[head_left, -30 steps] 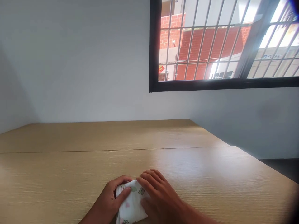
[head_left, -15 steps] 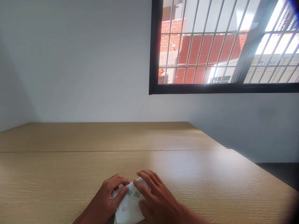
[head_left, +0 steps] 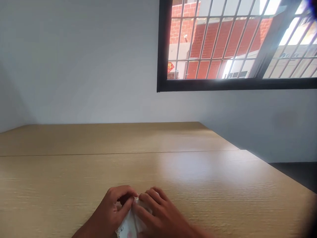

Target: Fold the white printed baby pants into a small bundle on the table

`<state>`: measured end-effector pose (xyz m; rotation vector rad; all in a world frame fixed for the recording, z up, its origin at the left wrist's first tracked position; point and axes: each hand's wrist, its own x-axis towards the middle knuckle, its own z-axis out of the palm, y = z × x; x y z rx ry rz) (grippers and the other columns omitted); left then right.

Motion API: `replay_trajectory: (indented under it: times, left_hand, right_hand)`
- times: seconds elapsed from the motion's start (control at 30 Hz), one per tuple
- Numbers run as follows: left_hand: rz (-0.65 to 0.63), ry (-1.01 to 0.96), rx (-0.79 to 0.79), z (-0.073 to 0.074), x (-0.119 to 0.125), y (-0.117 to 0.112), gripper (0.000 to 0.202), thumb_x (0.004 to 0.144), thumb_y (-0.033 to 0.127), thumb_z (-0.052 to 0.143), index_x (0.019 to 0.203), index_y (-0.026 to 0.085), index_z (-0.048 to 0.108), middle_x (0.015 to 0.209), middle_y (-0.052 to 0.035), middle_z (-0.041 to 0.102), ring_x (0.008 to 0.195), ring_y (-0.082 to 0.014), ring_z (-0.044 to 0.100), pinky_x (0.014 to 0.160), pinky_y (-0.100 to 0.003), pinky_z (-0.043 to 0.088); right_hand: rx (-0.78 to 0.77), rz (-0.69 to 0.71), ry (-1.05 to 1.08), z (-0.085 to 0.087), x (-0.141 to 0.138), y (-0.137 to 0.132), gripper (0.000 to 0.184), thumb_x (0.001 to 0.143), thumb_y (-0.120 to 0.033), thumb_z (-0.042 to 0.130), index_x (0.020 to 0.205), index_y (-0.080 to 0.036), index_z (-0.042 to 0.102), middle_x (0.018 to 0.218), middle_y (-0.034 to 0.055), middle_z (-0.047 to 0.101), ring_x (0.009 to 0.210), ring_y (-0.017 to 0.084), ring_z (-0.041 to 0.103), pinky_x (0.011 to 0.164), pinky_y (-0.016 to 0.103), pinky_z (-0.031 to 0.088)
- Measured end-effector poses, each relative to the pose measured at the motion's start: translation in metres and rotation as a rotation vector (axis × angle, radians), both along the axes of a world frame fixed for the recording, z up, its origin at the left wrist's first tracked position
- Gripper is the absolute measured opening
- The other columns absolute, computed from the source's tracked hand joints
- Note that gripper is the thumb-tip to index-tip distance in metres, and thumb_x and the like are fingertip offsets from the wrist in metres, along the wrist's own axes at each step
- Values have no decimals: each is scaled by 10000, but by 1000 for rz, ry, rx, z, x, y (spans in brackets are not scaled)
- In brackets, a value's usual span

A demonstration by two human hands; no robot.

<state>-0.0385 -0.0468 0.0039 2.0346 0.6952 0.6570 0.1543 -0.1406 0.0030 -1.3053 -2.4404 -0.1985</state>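
Note:
A small white cloth (head_left: 128, 226) with little printed animal figures lies on the wooden table (head_left: 198, 178) at the bottom middle of the view. My left hand (head_left: 111, 211) grips its left side with curled fingers. My right hand (head_left: 158, 216) presses on it from the right, fingertips pinching the cloth's top edge close to the left hand's. Most of the cloth is hidden under both hands, and its lower part runs out of view.
The light wooden table has a seam (head_left: 119, 153) running across it and ends at a corner on the right (head_left: 244, 150). A grey wall stands behind. A barred window (head_left: 235, 43) is at the upper right.
Both hands have drawn closer together over the cloth and toward me. Less of the cloth shows now. The fingertips have met at its top edge.

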Motion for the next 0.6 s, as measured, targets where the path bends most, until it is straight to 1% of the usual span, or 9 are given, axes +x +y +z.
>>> replay_trajectory:
  times: [0.03,0.1,0.2,0.27,0.33,0.43,0.5,0.57,0.6]
  left_hand:
    - [-17,11,-16,-1,-1,-3,213,958,355,526,963,235,702,945,-30,697,871,-190,655,720,-228,523]
    - [-57,26,-20,-1,-3,-8,210,931,319,515,946,230,705,943,-36,696,864,-201,653,696,-235,538]
    - [-92,55,37,4,-8,-15,183,839,261,530,873,218,705,844,-27,685,772,-201,638,660,-249,540]
    - [-131,100,27,12,-11,-20,173,786,240,537,834,214,702,759,-13,661,675,-186,608,598,-247,522]
    - [-203,120,-26,22,-11,-25,156,770,242,541,778,214,694,656,5,611,565,-162,552,519,-237,485]
    - [-268,97,-39,35,-8,-34,151,787,225,573,726,240,710,598,18,587,518,-154,533,519,-242,486]
    - [-279,86,-30,37,-7,-39,157,804,220,611,712,276,725,597,24,602,521,-157,546,565,-251,508]
    - [-263,107,-106,32,-7,-43,143,796,261,676,667,307,719,571,26,601,509,-165,542,580,-269,510]
    - [-217,124,-177,26,-9,-45,136,768,293,723,635,315,710,551,23,595,503,-173,537,584,-283,510]
  right_hand:
    - [-58,-11,22,5,-1,-4,372,872,-387,645,1166,-174,562,1127,96,636,947,247,554,904,422,469]
    - [-193,-19,75,18,-2,-11,267,845,-302,650,1078,-197,574,1089,65,627,912,214,542,870,363,467]
    - [-288,28,112,29,-2,-15,228,848,-247,619,1063,-191,567,1040,54,612,879,195,521,830,326,458]
    - [-302,95,106,28,-2,-15,232,860,-275,616,1067,-183,564,1028,57,604,859,196,503,792,327,451]
    - [-317,162,125,23,-5,-16,249,864,-319,635,1062,-188,560,1045,53,593,854,192,489,776,327,441]
    - [-337,200,188,17,-10,-24,255,894,-389,663,1028,-198,558,1003,37,575,847,184,480,762,318,430]
    - [-325,206,207,16,-12,-30,168,985,-383,564,992,-215,567,906,20,558,811,180,475,713,310,420]
    - [-309,209,214,17,-12,-34,233,1061,-335,401,952,-239,583,832,11,542,767,178,471,659,307,410]
    - [-311,210,220,17,-12,-35,291,1076,-316,343,944,-251,595,817,10,544,747,176,470,639,306,411]
